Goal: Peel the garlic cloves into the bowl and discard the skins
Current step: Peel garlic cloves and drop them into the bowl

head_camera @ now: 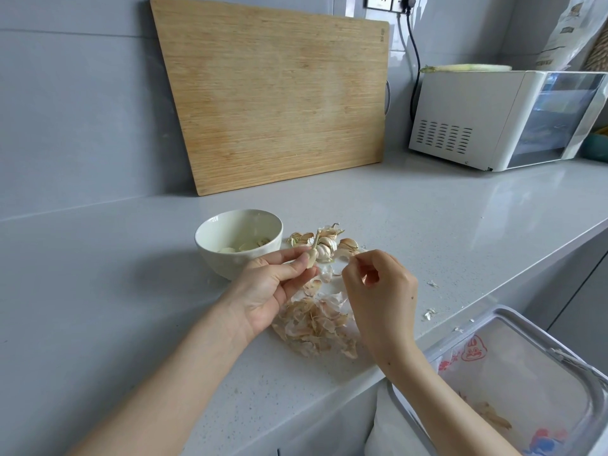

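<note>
Lined bin [513,327] stands below the counter edge, peeling goes on just past it
Left hand [273,284] pinches a clove [312,258] just beside the bowl [210,238]; right hand [378,291] is curled, fingertips together (on a scrap of skin or on nothing, I cannot tell). Likely best: catch the loose edge, strip lengthwise, and let it fall on the skin pile [316,324]

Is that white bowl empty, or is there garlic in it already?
Not empty: the bowl holds a few peeled cloves lying at its bottom.

Grey tiled wall [82,110], pale speckled counter [427,209], leaning wooden board [273,100], white appliance [467,120]
</note>
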A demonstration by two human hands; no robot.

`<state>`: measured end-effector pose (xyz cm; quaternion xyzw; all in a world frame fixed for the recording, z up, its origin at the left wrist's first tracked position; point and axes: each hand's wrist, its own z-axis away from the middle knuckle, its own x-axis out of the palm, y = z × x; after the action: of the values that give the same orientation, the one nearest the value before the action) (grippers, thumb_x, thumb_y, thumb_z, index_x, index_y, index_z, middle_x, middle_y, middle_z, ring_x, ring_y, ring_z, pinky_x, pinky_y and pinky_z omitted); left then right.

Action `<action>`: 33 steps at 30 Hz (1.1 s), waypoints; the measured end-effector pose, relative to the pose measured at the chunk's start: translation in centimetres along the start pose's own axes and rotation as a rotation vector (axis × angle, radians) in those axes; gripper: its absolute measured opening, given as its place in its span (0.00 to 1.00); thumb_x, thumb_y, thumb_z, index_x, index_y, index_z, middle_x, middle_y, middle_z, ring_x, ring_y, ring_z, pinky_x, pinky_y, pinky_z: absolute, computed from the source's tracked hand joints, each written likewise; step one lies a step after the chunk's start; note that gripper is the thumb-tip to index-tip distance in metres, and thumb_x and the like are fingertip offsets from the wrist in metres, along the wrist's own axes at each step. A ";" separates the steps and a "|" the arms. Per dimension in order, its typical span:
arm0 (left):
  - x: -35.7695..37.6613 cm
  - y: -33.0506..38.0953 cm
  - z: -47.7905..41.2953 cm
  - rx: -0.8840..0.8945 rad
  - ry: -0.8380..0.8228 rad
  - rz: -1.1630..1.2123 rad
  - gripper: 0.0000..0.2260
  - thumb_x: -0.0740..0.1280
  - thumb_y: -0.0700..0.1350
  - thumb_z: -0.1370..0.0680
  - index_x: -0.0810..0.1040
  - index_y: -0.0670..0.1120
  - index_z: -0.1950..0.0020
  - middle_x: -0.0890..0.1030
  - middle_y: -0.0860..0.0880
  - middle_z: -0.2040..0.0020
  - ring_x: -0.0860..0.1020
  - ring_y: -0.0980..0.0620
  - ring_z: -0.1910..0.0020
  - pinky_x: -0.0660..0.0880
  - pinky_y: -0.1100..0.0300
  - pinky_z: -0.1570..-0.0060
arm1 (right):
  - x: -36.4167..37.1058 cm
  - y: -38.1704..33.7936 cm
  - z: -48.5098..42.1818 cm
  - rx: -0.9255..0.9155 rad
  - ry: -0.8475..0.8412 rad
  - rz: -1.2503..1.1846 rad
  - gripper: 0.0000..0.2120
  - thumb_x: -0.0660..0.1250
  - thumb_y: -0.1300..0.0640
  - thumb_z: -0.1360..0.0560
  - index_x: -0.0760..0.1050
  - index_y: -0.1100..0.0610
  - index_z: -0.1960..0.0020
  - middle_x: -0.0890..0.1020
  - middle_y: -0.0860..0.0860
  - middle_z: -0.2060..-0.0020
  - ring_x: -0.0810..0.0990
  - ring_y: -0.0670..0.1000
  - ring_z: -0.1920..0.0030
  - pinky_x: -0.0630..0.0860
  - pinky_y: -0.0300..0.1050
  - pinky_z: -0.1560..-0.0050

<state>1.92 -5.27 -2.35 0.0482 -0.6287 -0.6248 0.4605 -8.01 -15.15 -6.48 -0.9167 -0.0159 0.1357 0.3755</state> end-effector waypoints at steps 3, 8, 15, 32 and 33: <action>0.0 0.0 0.1 -0.004 -0.015 0.016 0.05 0.65 0.31 0.28 0.78 0.35 0.54 0.83 0.45 0.63 0.82 0.50 0.63 0.79 0.67 0.64 | 0.2 0.2 -0.1 0.050 -0.059 0.031 0.10 0.66 0.66 0.30 0.72 0.64 0.69 0.73 0.55 0.75 0.69 0.53 0.71 0.67 0.47 0.67; -0.1 -0.1 0.1 0.004 -0.011 -0.007 0.06 0.66 0.31 0.28 0.78 0.36 0.52 0.83 0.44 0.60 0.83 0.50 0.62 0.80 0.65 0.61 | 0.2 -0.2 0.0 -0.065 -0.127 -0.015 0.11 0.65 0.57 0.29 0.73 0.59 0.69 0.71 0.47 0.75 0.67 0.46 0.71 0.64 0.35 0.68; 0.1 -0.5 0.3 0.054 -0.064 -0.113 0.06 0.66 0.30 0.29 0.77 0.37 0.55 0.81 0.41 0.60 0.82 0.51 0.61 0.80 0.62 0.55 | 0.3 -0.6 0.0 -0.156 -0.182 -0.040 0.07 0.66 0.56 0.28 0.80 0.58 0.61 0.77 0.47 0.71 0.71 0.45 0.68 0.68 0.34 0.66; 0.1 0.1 0.5 -0.067 -0.115 -0.144 0.06 0.66 0.37 0.28 0.79 0.35 0.54 0.82 0.44 0.65 0.81 0.52 0.68 0.77 0.67 0.70 | -0.1 -0.3 -0.4 0.020 -0.175 -0.091 0.09 0.65 0.63 0.28 0.74 0.59 0.67 0.73 0.48 0.75 0.70 0.50 0.68 0.64 0.35 0.68; 0.1 0.1 0.5 -0.072 -0.120 -0.139 0.07 0.66 0.37 0.29 0.79 0.35 0.54 0.82 0.43 0.66 0.81 0.52 0.69 0.77 0.67 0.71 | -0.1 -0.2 -0.4 0.051 -0.191 -0.085 0.10 0.66 0.63 0.27 0.74 0.60 0.68 0.73 0.49 0.76 0.69 0.50 0.70 0.64 0.36 0.68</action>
<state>1.58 -4.91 -2.09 0.0380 -0.6274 -0.6792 0.3790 -8.00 -15.28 -6.05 -0.8882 -0.0870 0.2071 0.4008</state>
